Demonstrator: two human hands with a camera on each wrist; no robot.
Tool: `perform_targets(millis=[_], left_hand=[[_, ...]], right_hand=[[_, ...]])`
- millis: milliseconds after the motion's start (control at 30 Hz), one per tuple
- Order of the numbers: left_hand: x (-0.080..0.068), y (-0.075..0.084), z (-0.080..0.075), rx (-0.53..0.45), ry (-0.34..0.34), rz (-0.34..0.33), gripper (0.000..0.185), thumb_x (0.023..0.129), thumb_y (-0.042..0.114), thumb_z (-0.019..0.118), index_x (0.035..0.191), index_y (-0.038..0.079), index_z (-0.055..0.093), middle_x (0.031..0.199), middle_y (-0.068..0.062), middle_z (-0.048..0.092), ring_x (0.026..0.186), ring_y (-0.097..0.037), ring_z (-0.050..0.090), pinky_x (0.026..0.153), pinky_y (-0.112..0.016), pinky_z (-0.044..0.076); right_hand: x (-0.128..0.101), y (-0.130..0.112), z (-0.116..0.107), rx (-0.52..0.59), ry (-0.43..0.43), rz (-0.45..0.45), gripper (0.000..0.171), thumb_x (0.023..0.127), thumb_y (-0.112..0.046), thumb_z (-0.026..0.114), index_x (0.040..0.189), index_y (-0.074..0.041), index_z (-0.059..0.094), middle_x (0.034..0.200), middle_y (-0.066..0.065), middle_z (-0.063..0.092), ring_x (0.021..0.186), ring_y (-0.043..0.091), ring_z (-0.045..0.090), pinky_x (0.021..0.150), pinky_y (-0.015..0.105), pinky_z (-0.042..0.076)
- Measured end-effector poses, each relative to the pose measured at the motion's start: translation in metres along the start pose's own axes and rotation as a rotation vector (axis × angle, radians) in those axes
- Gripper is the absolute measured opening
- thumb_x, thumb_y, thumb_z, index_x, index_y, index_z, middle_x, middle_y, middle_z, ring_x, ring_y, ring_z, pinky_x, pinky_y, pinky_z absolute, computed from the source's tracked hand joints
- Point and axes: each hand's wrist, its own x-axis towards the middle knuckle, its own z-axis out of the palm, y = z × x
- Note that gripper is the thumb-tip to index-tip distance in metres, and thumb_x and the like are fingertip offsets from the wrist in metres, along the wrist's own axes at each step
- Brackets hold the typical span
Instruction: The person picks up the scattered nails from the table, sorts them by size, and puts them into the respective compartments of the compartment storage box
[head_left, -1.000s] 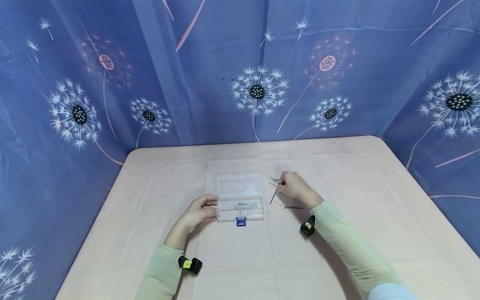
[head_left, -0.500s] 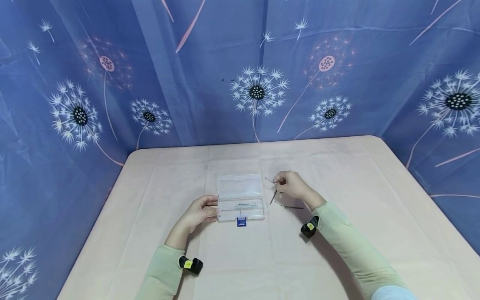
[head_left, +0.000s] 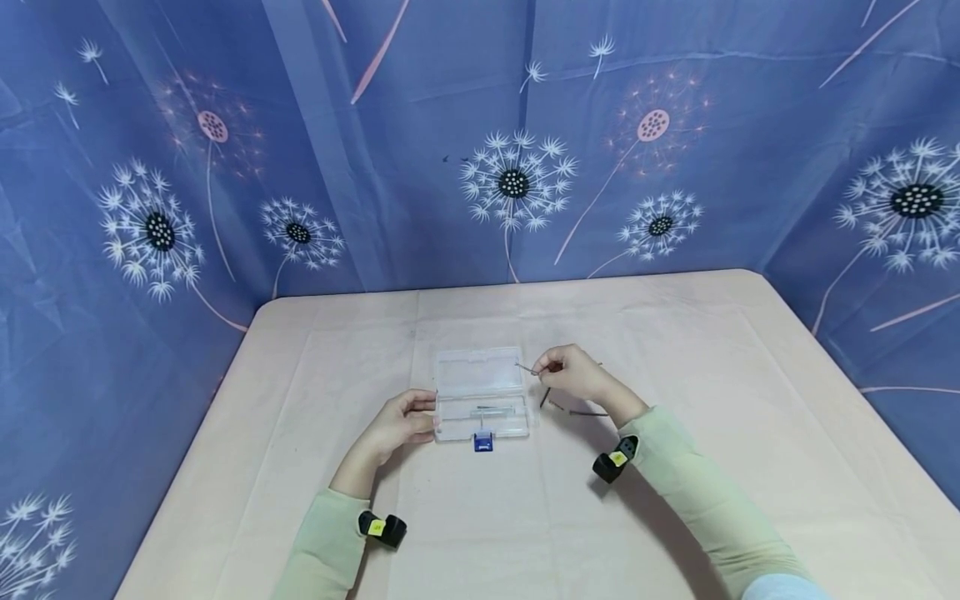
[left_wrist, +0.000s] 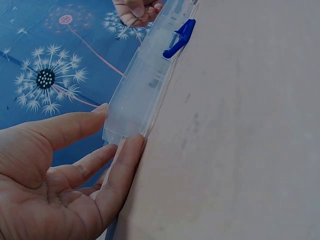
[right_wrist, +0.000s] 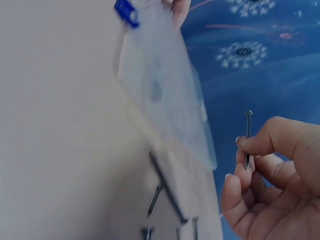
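Observation:
A clear plastic box (head_left: 459, 431) stands with its lid (head_left: 478, 372) folded back and its blue latch (head_left: 483, 442) toward the front. Several thin metal pieces (head_left: 493, 411) lie inside it. My left hand (head_left: 393, 425) holds the box's left end, thumb and fingertips at the edge. Just right of the lid, my right hand (head_left: 572, 372) pinches a nail (right_wrist: 249, 129) between thumb and fingers. In the right wrist view that nail points head up, its middle covered by the fingertips. Under this hand lie more nails, among them a long dark nail (right_wrist: 169, 187).
A pale cloth covers the table (head_left: 465, 533). Another nail (head_left: 588, 413) lies right of the box, partly behind the right wrist. A blue curtain (head_left: 420, 208) with dandelion prints hangs behind the table and along both sides.
The right hand has picked up a nail from the pile and shifted slightly left, so the nail's end now overlaps the lid's right edge. The left hand has stayed at the box.

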Motion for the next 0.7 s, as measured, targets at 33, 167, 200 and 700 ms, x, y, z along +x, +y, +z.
perform_targets(millis=[33, 167, 200, 700], left_hand=[[0.000, 0.000, 0.000, 0.000, 0.000, 0.000, 0.051, 0.087, 0.001, 0.062, 0.133, -0.009, 0.043, 0.125, -0.029, 0.050, 0.096, -0.020, 0.061, 0.083, -0.039, 0.059], [0.001, -0.001, 0.000, -0.007, 0.010, -0.008, 0.049, 0.087, 0.000, 0.061, 0.132, -0.009, 0.044, 0.124, -0.028, 0.051, 0.094, -0.018, 0.062, 0.083, -0.038, 0.059], [0.001, -0.002, 0.001, -0.007, 0.010, -0.010, 0.048, 0.087, 0.000, 0.061, 0.132, -0.009, 0.044, 0.124, -0.028, 0.051, 0.094, -0.018, 0.062, 0.082, -0.038, 0.059], [0.001, 0.000, 0.000, -0.005, 0.005, -0.020, 0.048, 0.088, 0.000, 0.060, 0.133, -0.009, 0.043, 0.125, -0.028, 0.050, 0.093, -0.018, 0.061, 0.083, -0.038, 0.059]], right_hand=[[0.000, -0.002, 0.001, 0.007, -0.005, 0.003, 0.017, 0.079, 0.003, 0.057, 0.092, 0.010, 0.066, 0.081, 0.011, 0.064, 0.072, 0.013, 0.050, 0.065, 0.020, 0.046], [-0.001, -0.010, 0.005, 0.023, -0.006, -0.004, 0.017, 0.079, 0.003, 0.057, 0.092, 0.010, 0.066, 0.082, 0.012, 0.065, 0.071, 0.012, 0.049, 0.064, 0.020, 0.045], [-0.001, -0.011, 0.006, 0.028, -0.007, -0.012, 0.016, 0.079, 0.004, 0.057, 0.091, 0.011, 0.066, 0.082, 0.013, 0.065, 0.071, 0.012, 0.050, 0.064, 0.020, 0.045], [0.000, -0.020, 0.019, -0.006, -0.077, -0.038, 0.017, 0.085, 0.004, 0.055, 0.096, 0.008, 0.068, 0.090, 0.017, 0.068, 0.076, 0.012, 0.055, 0.068, 0.021, 0.050]])
